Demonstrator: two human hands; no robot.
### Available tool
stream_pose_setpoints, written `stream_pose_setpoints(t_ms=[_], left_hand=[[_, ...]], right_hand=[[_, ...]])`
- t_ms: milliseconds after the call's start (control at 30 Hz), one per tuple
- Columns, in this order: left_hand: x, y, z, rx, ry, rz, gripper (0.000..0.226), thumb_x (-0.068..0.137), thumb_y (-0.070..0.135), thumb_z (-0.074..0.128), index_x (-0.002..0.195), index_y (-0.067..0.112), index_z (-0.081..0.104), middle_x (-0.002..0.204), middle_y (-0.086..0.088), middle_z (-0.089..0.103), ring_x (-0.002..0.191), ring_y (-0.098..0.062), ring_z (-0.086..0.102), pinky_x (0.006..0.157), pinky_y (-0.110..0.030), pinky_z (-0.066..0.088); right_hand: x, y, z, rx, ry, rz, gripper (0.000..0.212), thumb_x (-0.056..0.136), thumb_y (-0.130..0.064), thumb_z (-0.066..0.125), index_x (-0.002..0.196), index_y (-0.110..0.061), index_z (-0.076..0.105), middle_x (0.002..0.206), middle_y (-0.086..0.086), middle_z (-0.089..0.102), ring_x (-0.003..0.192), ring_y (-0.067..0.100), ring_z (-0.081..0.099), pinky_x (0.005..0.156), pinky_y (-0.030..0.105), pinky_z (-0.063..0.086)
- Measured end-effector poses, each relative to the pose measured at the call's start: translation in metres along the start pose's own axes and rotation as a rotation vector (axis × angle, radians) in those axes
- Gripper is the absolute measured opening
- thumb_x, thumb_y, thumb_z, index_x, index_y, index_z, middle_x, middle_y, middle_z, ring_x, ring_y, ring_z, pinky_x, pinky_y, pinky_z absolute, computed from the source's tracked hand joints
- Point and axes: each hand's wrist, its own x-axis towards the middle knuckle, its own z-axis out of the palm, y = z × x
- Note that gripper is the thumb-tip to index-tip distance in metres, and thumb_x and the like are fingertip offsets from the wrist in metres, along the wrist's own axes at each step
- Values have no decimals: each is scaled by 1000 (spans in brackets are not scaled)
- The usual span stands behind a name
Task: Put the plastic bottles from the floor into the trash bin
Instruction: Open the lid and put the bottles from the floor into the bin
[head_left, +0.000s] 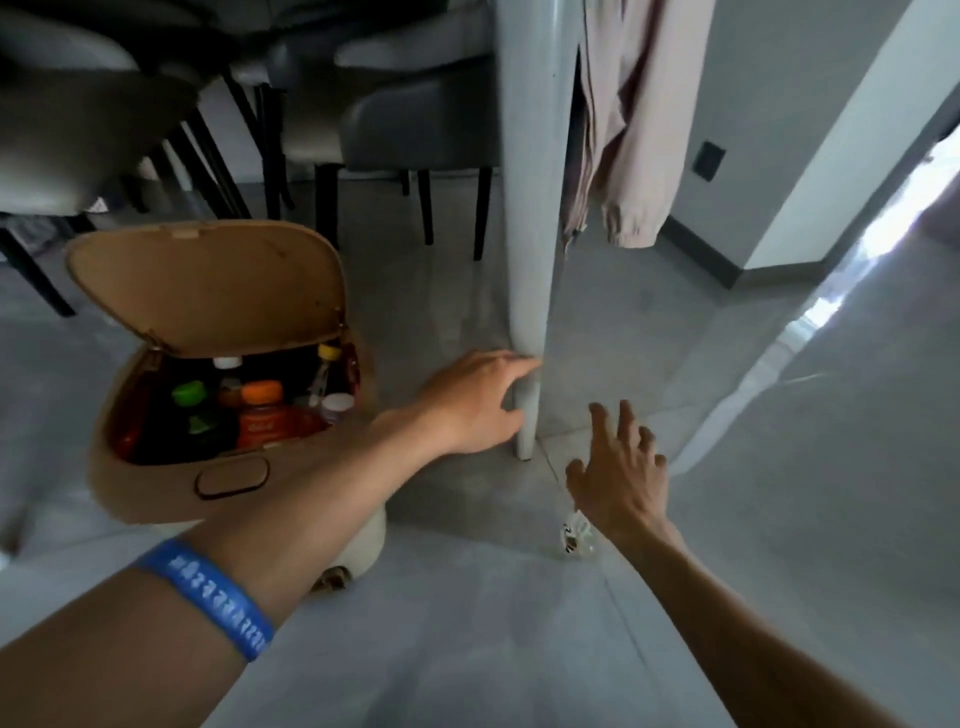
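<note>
A tan trash bin (156, 488) stands on the floor at the left with its lid (208, 291) tipped up. Several plastic bottles lie inside it, among them one with an orange cap (262, 410) and one with a green cap (189, 395). A clear plastic bottle (575, 538) lies on the floor just under my right wrist. My right hand (618, 478) hovers above the floor with its fingers spread and nothing in it. My left hand (472, 400) is right of the bin, thumb and fingers touching the white table leg (527, 260), and holds no bottle.
Dark-legged grey chairs (415, 119) stand behind the bin under the table. A pink garment (623, 130) hangs beside the table leg. A white rounded object (371, 545) sits against the bin's near side. Grey tiled floor (779, 467) spreads to the right toward a doorway.
</note>
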Motion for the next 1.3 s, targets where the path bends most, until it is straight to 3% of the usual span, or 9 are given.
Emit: stream_pose_setpoints(t_ms=[133, 400, 533, 600, 667, 867, 1000, 1167, 1300], left_hand=[[0, 7, 7, 37, 6, 14, 62, 88, 28, 59, 146, 26, 41, 153, 2, 41, 139, -20, 38, 111, -41, 36], [-51, -82, -84, 103, 346, -286, 16, 91, 31, 61, 104, 29, 69, 99, 10, 69, 90, -13, 64, 76, -32, 53], [-82, -134, -100, 125, 98, -405, 28, 88, 31, 61, 116, 28, 67, 114, 2, 67, 102, -20, 61, 88, -39, 52], [-91, -156, -87, 99, -79, -443, 38, 83, 31, 61, 121, 28, 63, 122, -1, 66, 108, -23, 60, 94, -41, 50], [-97, -172, -78, 78, -145, -445, 37, 81, 26, 63, 118, 28, 61, 122, -4, 65, 106, -24, 60, 94, -39, 49], [-100, -179, -100, 15, -90, -440, 22, 74, 30, 76, 88, 25, 60, 91, 3, 62, 84, -19, 60, 71, -33, 47], [-121, -184, -121, -42, -241, -454, 35, 71, 27, 81, 102, 30, 65, 102, 5, 63, 90, -13, 61, 76, -31, 51], [-146, -198, -157, -56, -147, -479, 32, 69, 26, 82, 98, 31, 69, 101, 7, 64, 91, -11, 60, 69, -27, 51], [-147, -199, -155, -60, -132, -488, 38, 71, 25, 81, 108, 27, 69, 106, 6, 61, 95, -13, 59, 73, -28, 50]], right_hand=[[1, 38, 26, 36, -197, 49, 42, 94, -22, 52, 133, -20, 38, 128, 14, 49, 103, 40, 62, 78, 46, 54], [-4, -72, -56, 533, 283, -370, 41, 91, -44, 63, 117, -26, 37, 98, 2, 67, 80, 22, 67, 67, 36, 55], [-16, -137, -124, 684, 610, -556, 42, 92, -45, 61, 117, -18, 42, 100, -6, 59, 84, 17, 63, 68, 34, 52], [-18, -159, -137, 731, 649, -612, 42, 92, -44, 61, 117, -14, 44, 98, -8, 58, 80, 14, 60, 67, 24, 45], [-18, -180, -137, 738, 606, -666, 42, 91, -42, 62, 117, -13, 45, 97, -9, 57, 75, 10, 58, 64, 12, 40], [-12, -215, -101, 810, 424, -724, 39, 94, -32, 62, 121, -14, 41, 102, -12, 54, 73, -3, 60, 62, 16, 49], [-7, -235, -84, 793, 340, -737, 35, 93, -32, 63, 116, -20, 40, 97, -11, 59, 74, 4, 63, 65, 30, 53], [-4, -258, -67, 553, 125, -881, 32, 89, -39, 65, 108, -29, 42, 88, -10, 64, 67, 4, 62, 60, 25, 51], [3, -268, -47, 442, -15, -902, 32, 85, -39, 68, 100, -31, 41, 87, -6, 65, 75, 16, 66, 67, 46, 57]])
